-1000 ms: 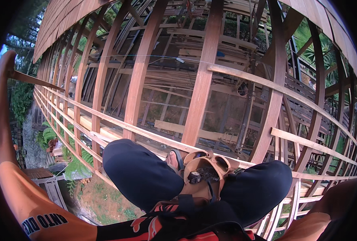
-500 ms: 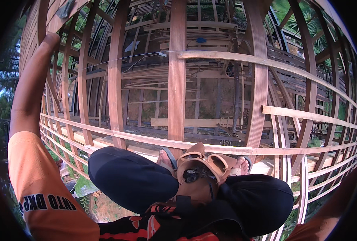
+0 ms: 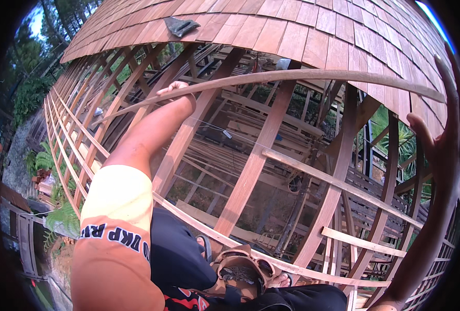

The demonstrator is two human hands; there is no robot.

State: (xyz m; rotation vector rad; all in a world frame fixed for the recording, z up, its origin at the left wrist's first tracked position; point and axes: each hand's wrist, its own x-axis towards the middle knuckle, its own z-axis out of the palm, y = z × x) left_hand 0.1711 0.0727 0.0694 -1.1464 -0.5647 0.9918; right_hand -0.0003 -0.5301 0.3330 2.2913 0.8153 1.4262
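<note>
A long thin wooden batten [image 3: 287,75] stretches across the far part of the view, above the sloping rafters. My left hand [image 3: 172,88] reaches forward with its fingers closed around the batten towards its left end; part of the grip is hidden by the forearm. At the far right, my right hand [image 3: 442,122] is raised with fingers and thumb spread, close to the batten's right end, and it grips nothing. A brown leather tool pouch [image 3: 239,272] at my waist lies between my knees, with many nails inside.
Overlapping wooden shingles [image 3: 297,36] cover the roof beyond, with a dark folded scrap [image 3: 181,27] lying on them. Bare rafters [image 3: 261,160] have open gaps showing ground and stacked timber below. A short batten [image 3: 362,242] crosses rafters on the right; my sandalled foot [image 3: 280,280] rests near a lower batten.
My view has tilted up and swung, bringing the shingles into sight. The batten now spans the view, with my left hand further inward on it. My right hand has come up into view.
</note>
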